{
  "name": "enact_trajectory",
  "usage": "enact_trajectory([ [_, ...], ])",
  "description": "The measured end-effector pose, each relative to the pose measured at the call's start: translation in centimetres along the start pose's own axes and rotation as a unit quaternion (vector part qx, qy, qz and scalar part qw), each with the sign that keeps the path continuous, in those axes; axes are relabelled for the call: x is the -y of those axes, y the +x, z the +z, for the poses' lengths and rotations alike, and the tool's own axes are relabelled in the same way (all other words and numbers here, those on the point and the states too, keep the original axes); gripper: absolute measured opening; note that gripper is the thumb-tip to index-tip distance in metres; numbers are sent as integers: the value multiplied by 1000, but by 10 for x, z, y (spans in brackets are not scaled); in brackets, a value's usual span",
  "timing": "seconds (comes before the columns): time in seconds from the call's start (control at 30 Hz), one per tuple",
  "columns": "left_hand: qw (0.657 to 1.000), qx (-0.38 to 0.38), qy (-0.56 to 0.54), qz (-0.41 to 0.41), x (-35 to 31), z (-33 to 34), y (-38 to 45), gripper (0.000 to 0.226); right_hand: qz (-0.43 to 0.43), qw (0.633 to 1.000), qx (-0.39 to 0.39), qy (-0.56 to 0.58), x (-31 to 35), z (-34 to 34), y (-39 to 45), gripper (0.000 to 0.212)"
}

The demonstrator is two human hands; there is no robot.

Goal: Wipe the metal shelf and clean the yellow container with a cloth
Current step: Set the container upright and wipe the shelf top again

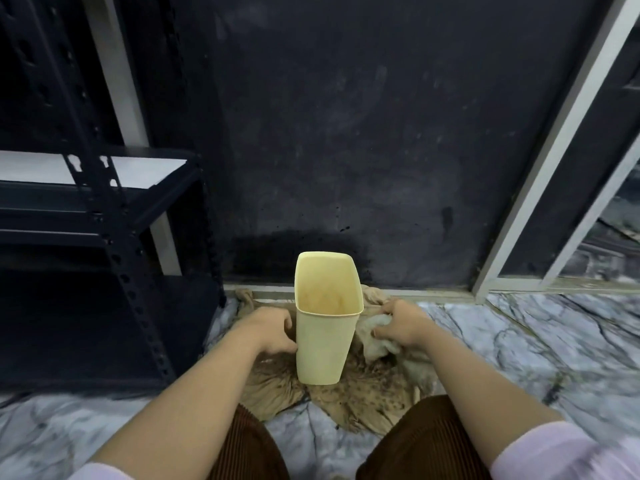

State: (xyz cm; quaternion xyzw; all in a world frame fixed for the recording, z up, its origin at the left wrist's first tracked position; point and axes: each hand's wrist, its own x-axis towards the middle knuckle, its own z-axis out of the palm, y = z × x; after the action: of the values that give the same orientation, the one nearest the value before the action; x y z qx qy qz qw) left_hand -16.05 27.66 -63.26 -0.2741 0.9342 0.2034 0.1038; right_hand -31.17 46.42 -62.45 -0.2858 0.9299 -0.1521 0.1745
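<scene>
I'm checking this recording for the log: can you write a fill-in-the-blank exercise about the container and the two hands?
The yellow container stands with its open end facing ____.
The left hand holds the container's ____ side.
The right hand grips a pale ____.
Missing words: up; left; cloth.

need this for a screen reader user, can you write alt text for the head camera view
A person steadies an upright, open yellow container with the left hand while the right hand grips a pale cloth beside it. The container stands on a stained brown rag on a marble floor, with a black metal shelf to the left.
</scene>
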Motion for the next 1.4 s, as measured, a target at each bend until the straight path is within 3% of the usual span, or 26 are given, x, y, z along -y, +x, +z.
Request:
enact_trajectory([
  [0.17,1000,-7,9,13,-10,0,-6,30,7,1000,-16,-7,-12,-6,-13,45],
  [0.37,999,-30,33,20,-22,3,-3,46,14,999,-51,4,-20,10,-18,33],
  [0.43,998,-34,43,23,-26,4,3,47,26,999,-28,13,-23,20,-12,13],
  [0.57,997,-45,49,31,-36,1,24,47,10,1000,-18,3,-16,7,14,8],
  [0.8,998,-14,66,20,-30,-20,109,53,-14,998,-33,51,-2,-23,104,16],
  [1.07,998,38,44,-18,-7,-53,192,55,29,995,12,90,-3,-28,191,12],
  [1.23,992,102,-20,-71,-18,-79,183,53,76,989,60,111,18,-48,182,9],
  [1.4,989,129,-3,-73,-46,-133,149,56,94,982,110,123,45,-89,149,6],
])
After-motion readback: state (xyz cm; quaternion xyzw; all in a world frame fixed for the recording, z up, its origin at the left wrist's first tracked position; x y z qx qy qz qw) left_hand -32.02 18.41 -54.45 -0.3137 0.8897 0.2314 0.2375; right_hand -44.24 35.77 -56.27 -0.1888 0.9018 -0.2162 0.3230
